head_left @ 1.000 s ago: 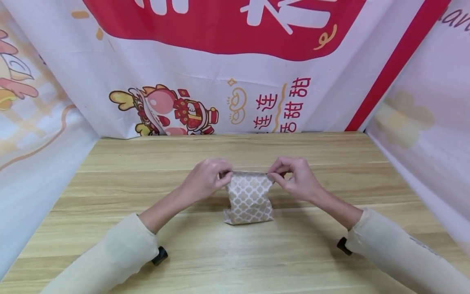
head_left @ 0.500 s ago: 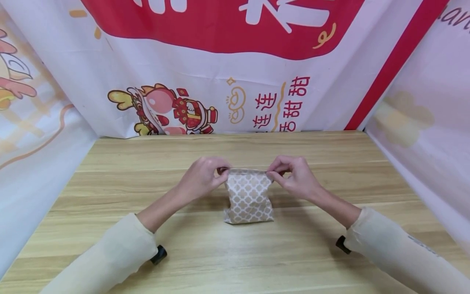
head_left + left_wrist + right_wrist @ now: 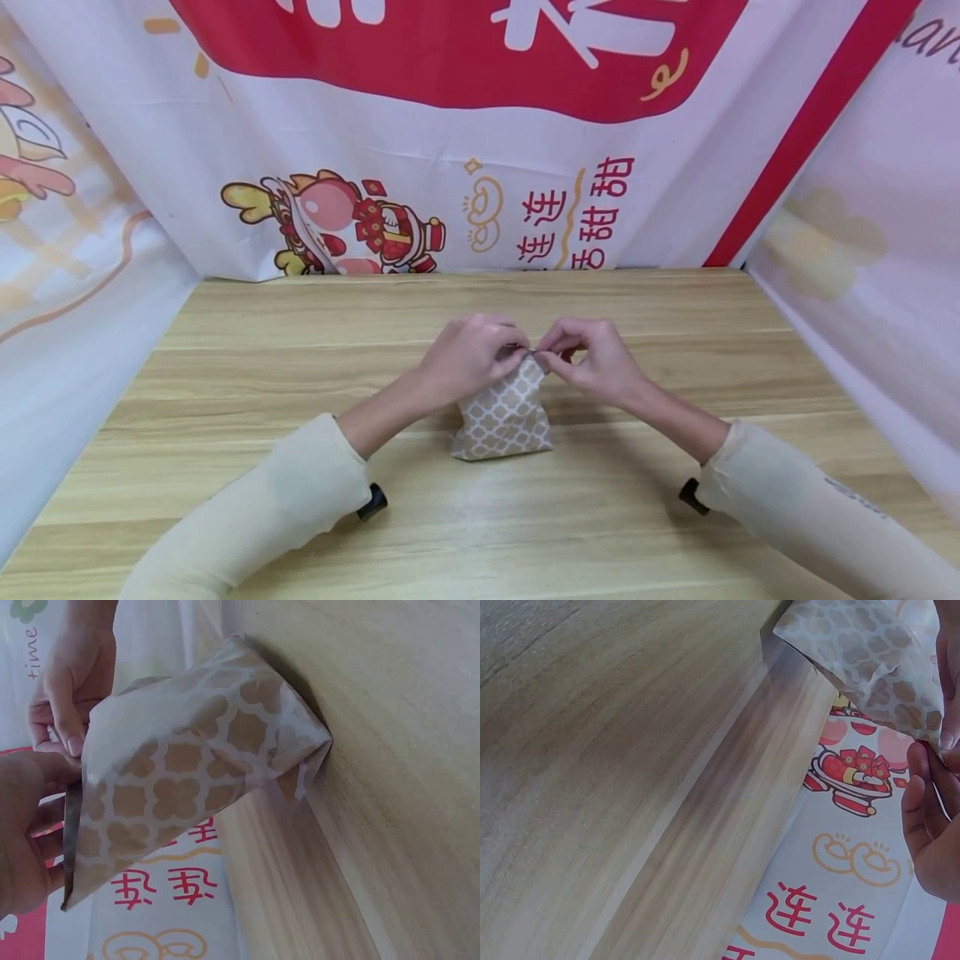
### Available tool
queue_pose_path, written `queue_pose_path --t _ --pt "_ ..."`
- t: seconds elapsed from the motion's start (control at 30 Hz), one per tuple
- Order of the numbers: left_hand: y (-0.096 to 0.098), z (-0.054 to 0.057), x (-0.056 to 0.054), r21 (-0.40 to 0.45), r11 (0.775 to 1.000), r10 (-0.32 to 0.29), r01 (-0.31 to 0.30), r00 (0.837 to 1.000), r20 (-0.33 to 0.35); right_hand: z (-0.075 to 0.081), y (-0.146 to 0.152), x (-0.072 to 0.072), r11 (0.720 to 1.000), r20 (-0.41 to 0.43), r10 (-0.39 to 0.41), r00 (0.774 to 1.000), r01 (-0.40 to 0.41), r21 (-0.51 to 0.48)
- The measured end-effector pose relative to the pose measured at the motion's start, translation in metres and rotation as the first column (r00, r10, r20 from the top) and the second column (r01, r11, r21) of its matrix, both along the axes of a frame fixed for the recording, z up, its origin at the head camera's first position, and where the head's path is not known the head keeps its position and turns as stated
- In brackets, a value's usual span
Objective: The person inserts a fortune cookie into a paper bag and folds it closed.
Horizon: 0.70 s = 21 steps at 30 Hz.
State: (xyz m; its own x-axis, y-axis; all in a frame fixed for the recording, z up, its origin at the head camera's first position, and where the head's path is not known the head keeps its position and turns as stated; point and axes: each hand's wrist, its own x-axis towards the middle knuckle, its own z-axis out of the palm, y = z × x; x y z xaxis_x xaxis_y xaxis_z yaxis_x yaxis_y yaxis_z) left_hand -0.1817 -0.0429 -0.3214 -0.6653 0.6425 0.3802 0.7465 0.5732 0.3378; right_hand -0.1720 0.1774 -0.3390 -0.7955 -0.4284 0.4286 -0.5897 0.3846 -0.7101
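A small paper bag [image 3: 506,417] with a tan-and-white lattice pattern stands on the wooden table, its top drawn toward the right. My left hand [image 3: 476,358] pinches the upper edge close to the right corner, covering much of the top in the head view. Right beside it, my right hand [image 3: 592,360] pinches that corner between thumb and fingers. The left wrist view shows a dark strip along the mouth of the bag [image 3: 172,772], by the fingers of my left hand [image 3: 26,832]. In the right wrist view, my right hand [image 3: 937,840] is at the bag's narrowed tip.
The wooden table [image 3: 247,375] reaches back to a printed cloth [image 3: 420,125] hanging behind it. More printed cloth hangs at the left and right sides. Dark wrist mounts [image 3: 372,502] show at both sleeves.
My left hand has moved right along the bag's top edge, up to my right hand. The bag's upper part is now bunched and leans right. My right hand has barely moved.
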Motion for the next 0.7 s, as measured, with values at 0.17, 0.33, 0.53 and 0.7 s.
queue_pose_path --t 0.17,0.33,0.53,0.7 --pt "0.001 -0.004 -0.002 -0.008 1.000 -0.020 0.019 0.998 -0.062 0.000 0.001 0.000 1.000 -0.020 0.020 1.000 -0.020 -0.007" --pt "-0.011 -0.007 -0.004 0.016 1.000 -0.016 0.016 0.999 -0.049 0.001 0.006 0.000 0.999 -0.021 0.031 0.999 -0.031 -0.033" --pt "-0.027 -0.013 -0.007 0.104 0.994 -0.012 0.015 1.000 -0.029 0.003 0.012 0.000 0.998 0.014 0.033 0.999 -0.032 -0.045" --pt "-0.039 -0.017 -0.008 0.151 0.988 -0.032 0.036 0.999 -0.029 0.000 0.016 0.000 0.997 0.028 0.033 0.999 -0.031 -0.071"
